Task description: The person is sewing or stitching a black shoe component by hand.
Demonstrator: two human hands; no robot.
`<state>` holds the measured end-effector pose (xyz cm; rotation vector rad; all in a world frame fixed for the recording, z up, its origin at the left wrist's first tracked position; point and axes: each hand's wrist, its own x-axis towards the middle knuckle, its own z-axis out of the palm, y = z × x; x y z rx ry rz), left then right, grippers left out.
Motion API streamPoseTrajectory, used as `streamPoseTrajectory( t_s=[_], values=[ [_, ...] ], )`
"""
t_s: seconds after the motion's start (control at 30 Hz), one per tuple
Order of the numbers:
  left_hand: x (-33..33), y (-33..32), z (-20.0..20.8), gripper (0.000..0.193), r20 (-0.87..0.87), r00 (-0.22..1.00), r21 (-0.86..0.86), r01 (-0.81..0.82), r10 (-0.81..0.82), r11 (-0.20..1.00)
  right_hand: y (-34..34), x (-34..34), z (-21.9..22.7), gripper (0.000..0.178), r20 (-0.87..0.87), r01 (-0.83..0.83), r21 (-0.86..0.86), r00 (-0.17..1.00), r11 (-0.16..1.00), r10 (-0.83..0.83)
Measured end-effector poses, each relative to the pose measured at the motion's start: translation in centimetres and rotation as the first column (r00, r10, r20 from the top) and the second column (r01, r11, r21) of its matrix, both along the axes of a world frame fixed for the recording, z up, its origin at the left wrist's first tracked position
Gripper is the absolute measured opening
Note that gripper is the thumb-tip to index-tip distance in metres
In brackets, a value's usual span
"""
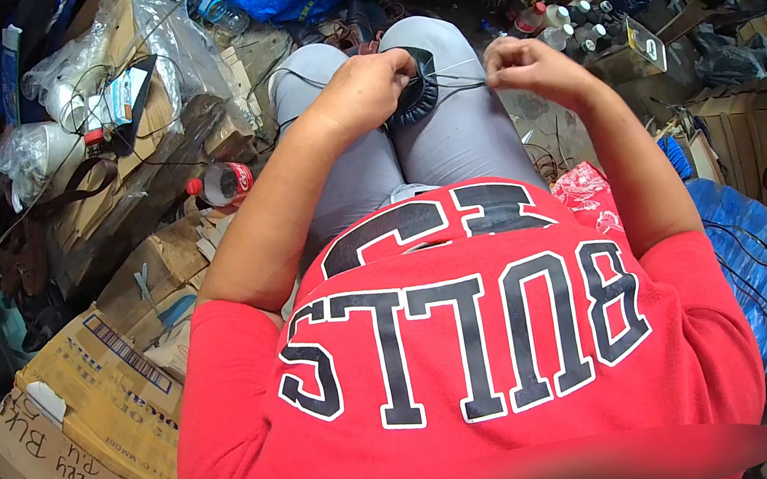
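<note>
Over my knees, my left hand (371,89) is closed on the edge of a small black curved piece (416,104) with a ribbed or gathered rim. The piece lies against my right thigh, and its exact kind is unclear. Dark and pale strands of thread (461,81) stretch from it toward the right. At their far end my right hand (529,65) pinches them, fingers curled, apart from the piece. My left fingers hide part of the black piece.
Several small bottles (559,15) stand at the far right. To the left are cardboard sheets (105,180), plastic bags (187,49) and a red-capped soda bottle (222,183) lying down. Flattened boxes (101,398) fill the near left; blue plastic (755,248) lies right.
</note>
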<state>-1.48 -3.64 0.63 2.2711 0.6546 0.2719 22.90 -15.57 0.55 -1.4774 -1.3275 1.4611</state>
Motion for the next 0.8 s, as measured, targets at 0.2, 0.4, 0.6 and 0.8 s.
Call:
streamPoseTrajectory(
  t_s=[0.2,0.4,0.6,0.8],
  values=[
    [1.1,0.1,0.6,0.012,-0.074,0.986,0.095,0.155,-0.148,0.983,3.9,1.4,0.4,0.017,0.499,-0.008,0.342,0.849,0.940,-0.174],
    [0.6,0.4,0.2,0.009,-0.082,0.987,0.097,0.147,-0.139,0.984,3.8,-1.0,3.9,0.014,0.734,-0.265,0.418,0.663,0.869,-0.151],
    [0.0,1.0,-0.3,0.010,-0.072,0.976,0.249,0.215,-0.204,0.944,3.8,-6.2,4.1,0.007,0.974,-0.638,0.119,0.223,0.761,0.034],
    [-2.0,0.2,2.0,0.008,-0.168,0.965,0.300,0.247,-0.204,0.922,3.3,-5.1,3.1,0.006,0.937,-0.637,0.154,0.338,0.755,0.094]
  ],
)
